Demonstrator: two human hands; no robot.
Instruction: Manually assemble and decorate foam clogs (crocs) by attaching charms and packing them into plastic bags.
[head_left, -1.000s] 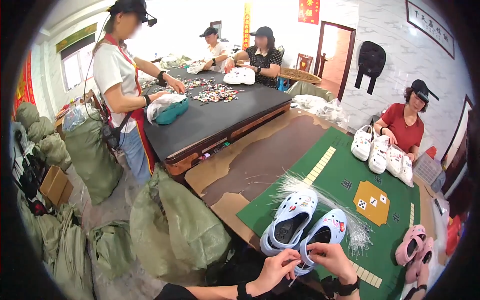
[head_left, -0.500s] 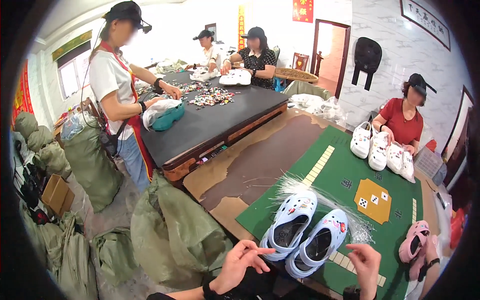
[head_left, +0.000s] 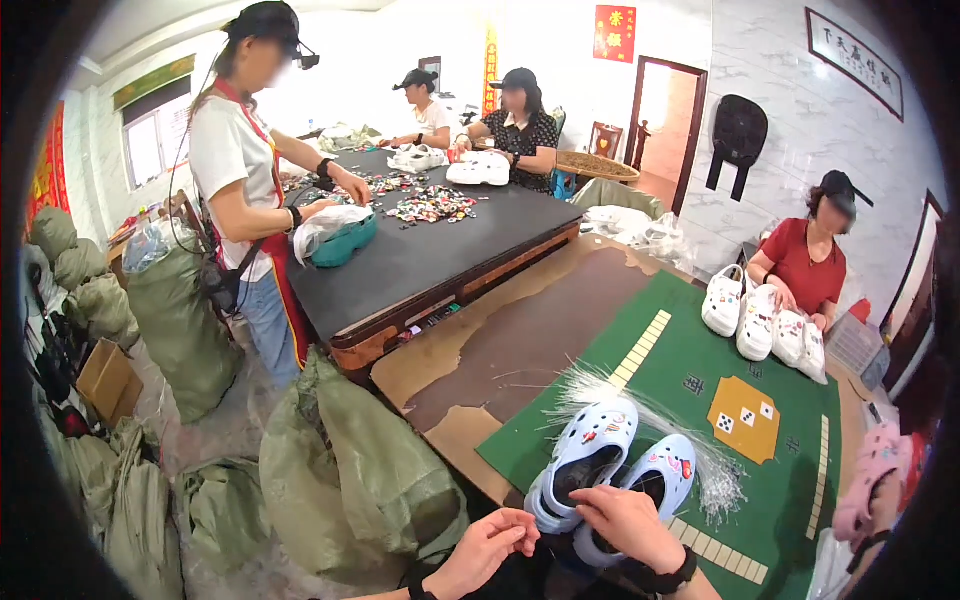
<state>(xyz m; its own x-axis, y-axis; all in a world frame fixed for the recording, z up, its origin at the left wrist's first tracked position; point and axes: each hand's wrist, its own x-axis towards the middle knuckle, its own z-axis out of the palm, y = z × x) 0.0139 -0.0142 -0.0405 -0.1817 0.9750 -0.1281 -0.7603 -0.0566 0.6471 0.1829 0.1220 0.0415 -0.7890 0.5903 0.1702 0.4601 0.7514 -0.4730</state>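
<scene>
A pair of light blue clogs with small coloured charms stands on the green mat: the left clog (head_left: 596, 428) and the right clog (head_left: 668, 468), side by side, toes pointing away. Over the right clog's heel reaches my right hand (head_left: 632, 525), fingertips drawn together at the left clog's opening; whatever they pinch is too small to make out. Just left of that clog's heel, my left hand (head_left: 490, 550) is closed, thumb against curled fingers, its contents hidden. Beyond the toes lies a bundle of thin clear plastic strands (head_left: 715, 480).
The green mat (head_left: 560, 445) has printed tiles and dice. At right, a co-worker's hand holds a pink clog (head_left: 870, 480). A person in red handles white clogs (head_left: 757, 325). Other people work at the dark table (head_left: 400, 270) with piled charms (head_left: 435, 205). Green sacks (head_left: 350, 470) stand left.
My right hand has moved left, from beside the right clog to the left clog's opening. My left hand's fingers have curled in. The co-worker's pink clog at right has been lifted.
</scene>
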